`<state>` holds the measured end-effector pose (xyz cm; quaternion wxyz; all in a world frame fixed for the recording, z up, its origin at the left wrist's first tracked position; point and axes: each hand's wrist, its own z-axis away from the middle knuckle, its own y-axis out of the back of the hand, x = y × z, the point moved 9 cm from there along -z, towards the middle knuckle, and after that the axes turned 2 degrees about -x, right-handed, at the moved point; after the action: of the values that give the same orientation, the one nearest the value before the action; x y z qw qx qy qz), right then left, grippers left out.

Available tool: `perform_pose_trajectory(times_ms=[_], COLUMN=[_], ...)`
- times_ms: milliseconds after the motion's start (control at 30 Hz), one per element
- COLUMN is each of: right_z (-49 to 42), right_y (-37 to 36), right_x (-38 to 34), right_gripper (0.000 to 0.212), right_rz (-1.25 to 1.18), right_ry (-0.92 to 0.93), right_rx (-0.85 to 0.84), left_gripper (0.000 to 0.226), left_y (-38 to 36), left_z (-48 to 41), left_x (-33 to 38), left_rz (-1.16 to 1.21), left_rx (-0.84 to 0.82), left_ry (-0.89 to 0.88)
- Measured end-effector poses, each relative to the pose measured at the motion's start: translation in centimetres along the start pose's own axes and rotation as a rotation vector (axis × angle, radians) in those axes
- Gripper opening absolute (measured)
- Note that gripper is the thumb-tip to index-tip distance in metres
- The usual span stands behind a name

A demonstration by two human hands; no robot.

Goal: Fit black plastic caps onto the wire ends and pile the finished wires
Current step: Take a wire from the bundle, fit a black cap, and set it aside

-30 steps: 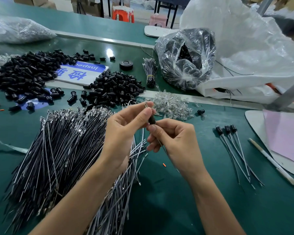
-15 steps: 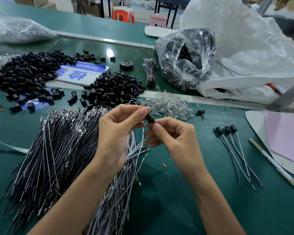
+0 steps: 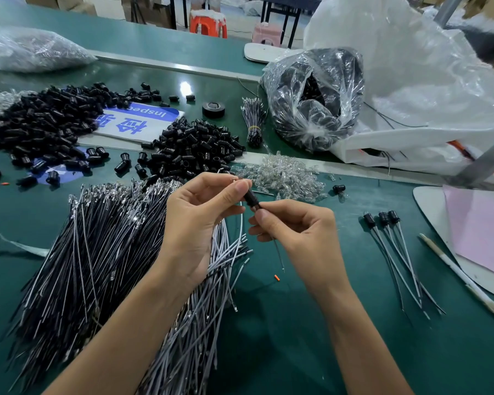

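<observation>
My left hand (image 3: 203,220) pinches a black plastic cap (image 3: 251,198) between thumb and forefinger above the green table. My right hand (image 3: 294,238) grips the thin wire (image 3: 278,255) just below the cap, and the wire's tail hangs down from my fingers. A big heap of black and white loose wires (image 3: 97,252) lies under my left arm. Loose black caps (image 3: 194,149) are piled beyond my hands, with a larger pile (image 3: 40,124) at the far left. Three capped wires (image 3: 394,246) lie side by side to the right.
Clear small parts (image 3: 283,175) lie heaped behind my hands, with a single loose cap (image 3: 338,189) beside them. A plastic bag of black parts (image 3: 314,101), a bound wire bundle (image 3: 253,121) and a tape roll (image 3: 213,109) sit further back. A white pen (image 3: 462,277) and pink paper (image 3: 482,232) lie at right.
My left hand has slid left and up along the wire end, showing more of the cap between the hands. The right hand has dropped slightly and kept its grip on the wire.
</observation>
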<state>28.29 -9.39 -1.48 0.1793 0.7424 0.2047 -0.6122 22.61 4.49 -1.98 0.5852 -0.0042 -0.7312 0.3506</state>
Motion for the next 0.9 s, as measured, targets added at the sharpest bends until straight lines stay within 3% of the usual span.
perform_pose_trajectory(times_ms=[600,900], right_z=[-0.06,-0.14], right_y=[0.28,-0.21], right_x=[-0.02,-0.04], right_gripper=[0.011,0.007], right_rz=[0.021,0.069], right_ry=[-0.004,0.025], right_rx=[0.027,-0.015], left_gripper=[0.019,0.009], left_y=[-0.16,-0.86], left_z=[0.12,0.48], left_x=[-0.02,-0.03], left_rz=[-0.001,-0.015], left_rx=[-0.006,-0.076], left_ry=[0.015,0.019])
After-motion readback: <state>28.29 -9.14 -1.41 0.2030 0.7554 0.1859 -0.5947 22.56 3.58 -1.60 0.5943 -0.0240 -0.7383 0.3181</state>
